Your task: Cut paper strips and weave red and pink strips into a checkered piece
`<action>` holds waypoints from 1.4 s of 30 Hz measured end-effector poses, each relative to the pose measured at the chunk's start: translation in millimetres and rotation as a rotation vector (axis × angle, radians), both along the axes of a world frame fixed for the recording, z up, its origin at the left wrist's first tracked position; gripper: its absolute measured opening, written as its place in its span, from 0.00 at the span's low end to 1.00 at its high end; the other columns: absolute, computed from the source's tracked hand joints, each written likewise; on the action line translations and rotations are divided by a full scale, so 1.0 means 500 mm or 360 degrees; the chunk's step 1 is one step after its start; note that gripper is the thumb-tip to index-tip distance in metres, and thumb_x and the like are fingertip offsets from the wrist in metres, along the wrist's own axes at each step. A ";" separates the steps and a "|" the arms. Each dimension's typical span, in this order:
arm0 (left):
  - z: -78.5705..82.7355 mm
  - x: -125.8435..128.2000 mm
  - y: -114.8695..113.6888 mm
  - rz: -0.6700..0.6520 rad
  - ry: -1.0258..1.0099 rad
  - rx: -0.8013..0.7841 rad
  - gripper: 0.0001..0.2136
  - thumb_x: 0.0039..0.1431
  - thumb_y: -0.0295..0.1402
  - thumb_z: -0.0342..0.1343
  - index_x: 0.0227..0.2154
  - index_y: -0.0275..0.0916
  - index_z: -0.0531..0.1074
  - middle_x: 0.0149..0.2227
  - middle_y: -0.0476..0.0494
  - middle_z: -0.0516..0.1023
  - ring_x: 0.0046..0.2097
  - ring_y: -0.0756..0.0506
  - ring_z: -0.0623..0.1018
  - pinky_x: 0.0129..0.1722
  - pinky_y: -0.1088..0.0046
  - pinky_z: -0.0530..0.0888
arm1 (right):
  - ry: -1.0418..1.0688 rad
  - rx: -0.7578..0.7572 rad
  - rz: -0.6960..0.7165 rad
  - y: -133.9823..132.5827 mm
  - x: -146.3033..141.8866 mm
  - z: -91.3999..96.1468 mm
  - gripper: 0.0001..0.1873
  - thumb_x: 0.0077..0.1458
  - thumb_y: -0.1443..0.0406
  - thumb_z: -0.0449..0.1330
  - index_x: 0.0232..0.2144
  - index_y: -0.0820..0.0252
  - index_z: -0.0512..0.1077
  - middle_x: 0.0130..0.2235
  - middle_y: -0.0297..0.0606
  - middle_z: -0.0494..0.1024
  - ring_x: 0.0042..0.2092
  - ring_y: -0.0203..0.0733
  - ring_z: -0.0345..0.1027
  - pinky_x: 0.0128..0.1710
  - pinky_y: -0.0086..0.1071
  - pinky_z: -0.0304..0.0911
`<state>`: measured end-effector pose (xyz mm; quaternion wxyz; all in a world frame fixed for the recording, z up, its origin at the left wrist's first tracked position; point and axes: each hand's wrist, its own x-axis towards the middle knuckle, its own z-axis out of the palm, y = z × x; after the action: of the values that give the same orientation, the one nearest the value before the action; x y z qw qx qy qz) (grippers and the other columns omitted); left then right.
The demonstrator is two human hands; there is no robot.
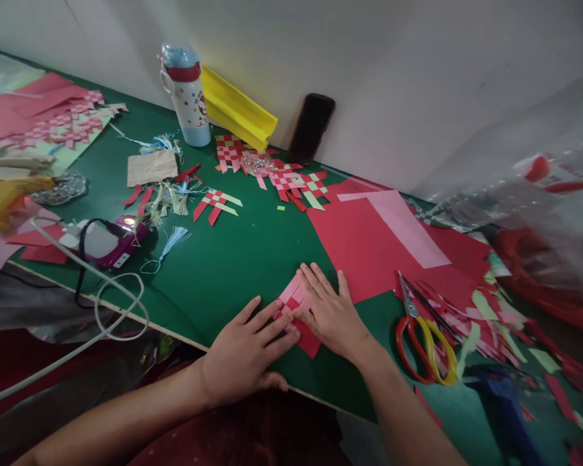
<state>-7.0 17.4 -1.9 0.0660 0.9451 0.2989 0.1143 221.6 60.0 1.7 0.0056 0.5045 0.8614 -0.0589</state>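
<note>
Flat on the green table lies a small woven piece of pink and red paper strips (pixel 309 343), partly covered by both hands. My left hand (pixel 252 349) rests over its left side, fingers stretched out and apart. On the upper right part of the weave lies my right hand (pixel 328 310), its fingers long and flat, the thumb pointing toward the left fingertips. Just beyond the right hand is a large red paper sheet (pixel 354 246) with a pink strip (pixel 408 230) on top. Scissors with red and yellow handles (pixel 420 343) lie to the right.
A bottle (pixel 187 97), yellow folded piece (pixel 238 107) and phone (pixel 311 128) stand by the wall. Finished-looking woven pieces (pixel 218 204) and tassels (pixel 170 246) are scattered behind. At left are a yellow glue gun (pixel 4 197), a purple power strip (pixel 124 243) and a looping white cable (pixel 97 333).
</note>
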 end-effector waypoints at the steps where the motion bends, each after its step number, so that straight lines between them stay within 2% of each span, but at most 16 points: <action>1: 0.000 0.000 0.000 0.0003 -0.0002 0.0006 0.34 0.60 0.60 0.38 0.61 0.45 0.60 0.63 0.44 0.63 0.65 0.38 0.58 0.64 0.52 0.49 | 0.0026 -0.0025 -0.0014 0.004 0.005 -0.001 0.37 0.64 0.46 0.38 0.68 0.59 0.43 0.68 0.45 0.51 0.69 0.52 0.39 0.63 0.64 0.33; 4: 0.001 -0.001 -0.001 0.0012 -0.0011 0.0011 0.33 0.60 0.60 0.39 0.60 0.45 0.61 0.63 0.45 0.64 0.65 0.38 0.59 0.64 0.52 0.47 | 0.0243 -0.0032 -0.0184 0.019 0.019 0.000 0.32 0.67 0.52 0.37 0.67 0.59 0.48 0.66 0.45 0.57 0.68 0.49 0.45 0.63 0.58 0.43; 7: 0.003 0.000 -0.002 0.0002 -0.0017 -0.0020 0.32 0.60 0.59 0.40 0.60 0.45 0.61 0.62 0.45 0.65 0.65 0.37 0.60 0.64 0.51 0.48 | 0.0480 0.0138 -0.0391 0.038 0.020 0.010 0.30 0.67 0.55 0.39 0.65 0.62 0.54 0.64 0.49 0.61 0.67 0.49 0.47 0.62 0.52 0.51; 9: 0.004 0.001 -0.001 -0.0006 -0.0025 -0.0037 0.32 0.61 0.59 0.39 0.61 0.45 0.60 0.62 0.44 0.65 0.64 0.37 0.60 0.64 0.51 0.48 | 0.0457 0.0208 -0.0352 0.050 0.007 0.018 0.29 0.66 0.54 0.41 0.64 0.62 0.56 0.64 0.48 0.61 0.68 0.50 0.44 0.63 0.53 0.49; 14: 0.009 0.004 0.000 0.0020 -0.0037 -0.0071 0.31 0.60 0.59 0.43 0.59 0.45 0.62 0.61 0.45 0.67 0.64 0.37 0.61 0.64 0.52 0.50 | 0.0113 0.0216 -0.0162 0.070 -0.033 0.018 0.29 0.65 0.52 0.45 0.63 0.59 0.57 0.66 0.44 0.57 0.69 0.53 0.40 0.64 0.57 0.41; 20: 0.039 0.015 0.011 0.0016 0.0006 -0.0151 0.29 0.58 0.58 0.48 0.57 0.45 0.64 0.58 0.41 0.68 0.62 0.36 0.62 0.62 0.49 0.54 | -0.0027 0.0283 -0.0186 0.074 -0.031 -0.007 0.30 0.65 0.50 0.43 0.63 0.57 0.58 0.66 0.44 0.57 0.68 0.58 0.41 0.62 0.62 0.39; 22: 0.051 0.021 0.021 0.0053 0.0002 -0.0195 0.27 0.59 0.55 0.50 0.56 0.45 0.65 0.57 0.41 0.68 0.60 0.37 0.63 0.61 0.49 0.55 | -0.0027 0.0285 -0.0184 0.072 -0.029 -0.011 0.30 0.65 0.50 0.43 0.64 0.56 0.58 0.67 0.43 0.56 0.68 0.58 0.40 0.62 0.62 0.39; 25: 0.060 0.030 0.042 0.0141 -0.0012 -0.0210 0.20 0.63 0.44 0.52 0.55 0.44 0.65 0.53 0.41 0.69 0.57 0.40 0.66 0.60 0.52 0.58 | 0.0000 0.0289 -0.0187 0.072 -0.029 -0.016 0.31 0.65 0.49 0.42 0.63 0.56 0.58 0.67 0.43 0.56 0.68 0.58 0.41 0.62 0.62 0.40; 28: 0.054 0.038 0.065 0.0181 0.0016 -0.0157 0.15 0.64 0.29 0.50 0.53 0.42 0.67 0.51 0.42 0.71 0.53 0.41 0.67 0.56 0.56 0.63 | 0.0053 0.0296 -0.0189 0.073 -0.028 -0.024 0.30 0.65 0.49 0.42 0.63 0.55 0.58 0.67 0.43 0.55 0.68 0.57 0.42 0.62 0.63 0.41; 31: 0.041 0.048 0.084 0.0214 0.0040 -0.0081 0.19 0.60 0.21 0.48 0.53 0.40 0.67 0.50 0.42 0.71 0.51 0.41 0.67 0.52 0.59 0.65 | 0.0113 0.0302 -0.0192 0.074 -0.027 -0.030 0.29 0.65 0.50 0.43 0.63 0.54 0.58 0.67 0.44 0.56 0.68 0.57 0.43 0.62 0.63 0.40; 36: 0.026 0.068 0.097 0.0285 0.0130 -0.0029 0.14 0.62 0.23 0.47 0.48 0.40 0.70 0.45 0.43 0.73 0.48 0.41 0.67 0.48 0.61 0.67 | 0.0201 0.0300 -0.0213 0.073 -0.026 -0.030 0.30 0.65 0.49 0.42 0.63 0.54 0.59 0.66 0.44 0.57 0.68 0.57 0.43 0.63 0.62 0.38; 42: 0.024 0.078 0.097 0.0306 0.0178 0.0014 0.13 0.63 0.23 0.47 0.46 0.40 0.70 0.44 0.43 0.74 0.47 0.41 0.68 0.46 0.61 0.68 | 0.0234 0.0275 -0.0226 0.073 -0.027 -0.029 0.30 0.65 0.48 0.42 0.63 0.54 0.59 0.66 0.43 0.57 0.68 0.57 0.42 0.63 0.63 0.39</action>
<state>31.8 66.0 10.1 0.0337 0.9173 0.3908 0.0685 208.1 96.7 -12.7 -0.1051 0.5571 0.8235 -0.0215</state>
